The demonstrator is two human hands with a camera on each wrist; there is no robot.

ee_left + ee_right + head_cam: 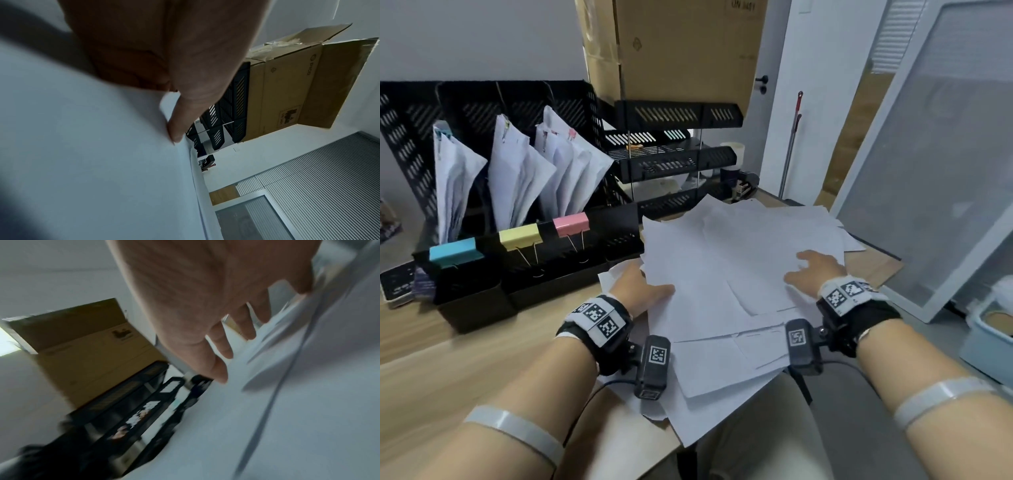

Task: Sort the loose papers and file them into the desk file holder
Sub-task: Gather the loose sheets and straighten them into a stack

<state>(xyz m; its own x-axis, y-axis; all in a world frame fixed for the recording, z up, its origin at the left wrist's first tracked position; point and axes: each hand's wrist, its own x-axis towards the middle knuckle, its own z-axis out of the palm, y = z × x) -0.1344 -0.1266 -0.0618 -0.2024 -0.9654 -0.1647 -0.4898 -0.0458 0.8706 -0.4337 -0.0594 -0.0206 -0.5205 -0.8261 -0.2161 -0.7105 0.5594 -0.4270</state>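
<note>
Papers (726, 274) lie in a loose, fanned heap on the wooden surface (431, 370), their near edge hanging over its front. Both hands are on the heap. The left hand (643, 291) is at the heap's left edge with its fingers tucked under the upper sheets, thumb lying on top; from the left wrist view one finger (179, 120) runs straight along the sheet's edge, and how the others lie cannot be told. The right hand (813, 270) rests flat on top of the heap, its fingers (218, 368) straight and slightly spread, tips touching the paper.

Beyond and to the left of the left fingers stands the black desk file holder (524, 274), its slots already holding upright bundles of paper. On its front rim sit three binder clips: a blue clip (453, 251), a yellow clip (520, 236) and a pink clip (570, 222), each before one filled slot. Straight ahead of the fingers, past the heap's far edge, is a black tiered tray rack (674, 161), and a cardboard box (681, 48) rises behind it.
</note>
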